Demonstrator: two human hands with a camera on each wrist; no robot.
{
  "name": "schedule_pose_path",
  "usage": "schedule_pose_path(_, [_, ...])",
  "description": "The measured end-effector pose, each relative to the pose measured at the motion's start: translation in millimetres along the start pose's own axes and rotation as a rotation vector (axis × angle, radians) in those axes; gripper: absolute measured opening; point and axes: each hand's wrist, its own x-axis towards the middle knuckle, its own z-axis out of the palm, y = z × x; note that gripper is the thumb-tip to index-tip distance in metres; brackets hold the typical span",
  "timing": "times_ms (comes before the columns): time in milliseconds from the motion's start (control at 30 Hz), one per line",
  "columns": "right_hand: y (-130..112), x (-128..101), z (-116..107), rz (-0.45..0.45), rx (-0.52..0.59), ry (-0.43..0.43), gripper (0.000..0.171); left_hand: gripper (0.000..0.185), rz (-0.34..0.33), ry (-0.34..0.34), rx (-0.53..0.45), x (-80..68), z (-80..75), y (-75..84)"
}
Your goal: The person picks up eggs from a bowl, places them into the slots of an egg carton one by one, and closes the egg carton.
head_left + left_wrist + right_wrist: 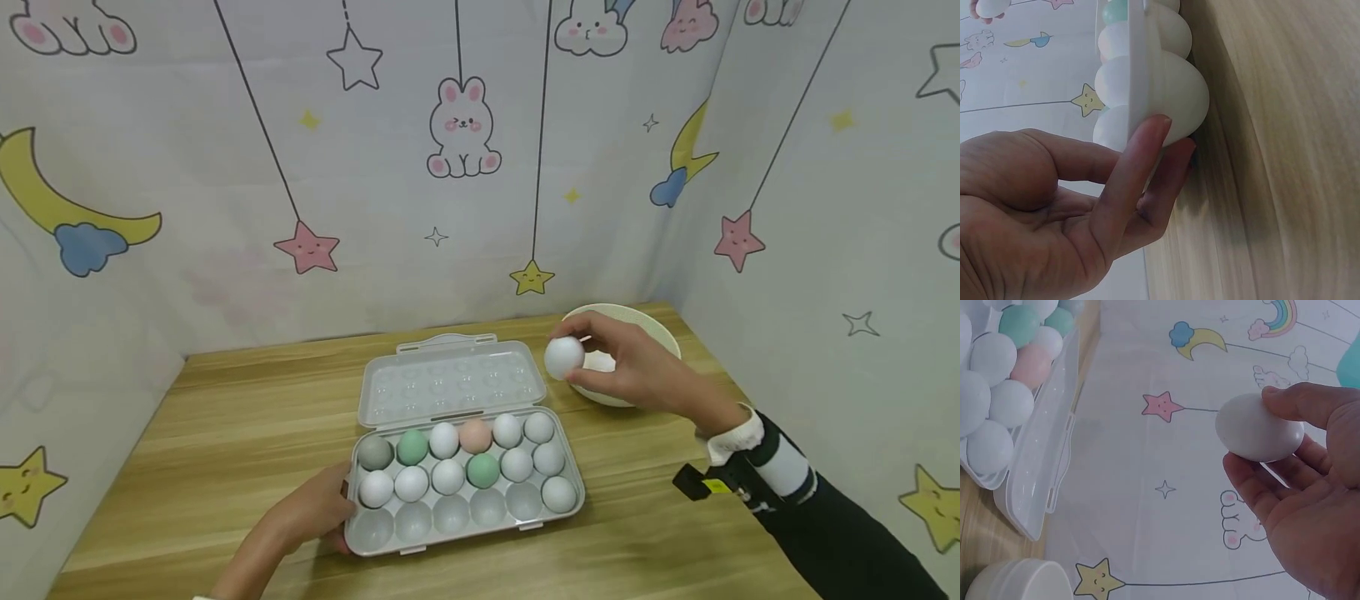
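Observation:
A clear plastic egg tray [420,537] lies open on the wooden table, its lid [450,379] folded back. White, green, grey and pink eggs [447,477] fill its two far rows; most near-row cups are bare. My right hand [611,362] holds a white egg [563,357] [1259,428] in its fingertips, in the air just right of the lid and in front of a cream bowl [660,325]. My left hand [318,508] rests against the tray's near left corner, fingers straight along its edge [1141,150].
The bowl [1016,581] stands at the back right of the table [225,433]. Patterned cloth walls [465,167] close in the table on the left, back and right. Bare wood lies left of the tray and along the front edge.

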Motion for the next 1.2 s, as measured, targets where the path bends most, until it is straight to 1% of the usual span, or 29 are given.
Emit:
schedule_pose_path(133, [-8, -3, 9, -0.048, 0.042, -0.038, 0.041, 0.038, 0.007, -0.005, -0.007, 0.8, -0.8, -1.5])
schedule_pose_path(233, [-12, -5, 16, -0.066, 0.066, -0.07, 0.042, 0.037, 0.002, -0.001, -0.012, 1.0, -0.9, -2.4])
schedule_pose_path(467, [-20, -12, 31, -0.021, 0.089, -0.126, 0.042, 0.037, 0.006, -0.007, -0.016, -0.2, -0.3, -2.5])
schedule_pose_path(633, [-19, -19, 41, -0.035, 0.048, -0.158, 0.041, 0.036, 0.008, -0.004, -0.013, -0.9, -0.1, -1.2])
schedule_pose_path(800, [-12, -26, 54, -0.052, 0.017, -0.204, 0.04, 0.036, 0.005, 0.003, -0.014, -0.1, 0.4, -2.4])
schedule_pose_path(900, [-8, -31, 63, -0.045, -0.001, -0.224, 0.04, 0.036, 0.009, 0.001, -0.015, 0.3, 0.8, -3.8])
schedule_pose_path(1100, [1, -40, 82, 0.001, -0.061, -0.27, 0.041, 0.035, 0.015, -0.004, -0.016, 0.4, 0.6, -4.0])
schedule_pose_path(1200, [4, -43, 91, -0.021, -0.101, -0.291, 0.04, 0.036, 0.017, -0.005, -0.018, 0.3, 0.7, -4.0])
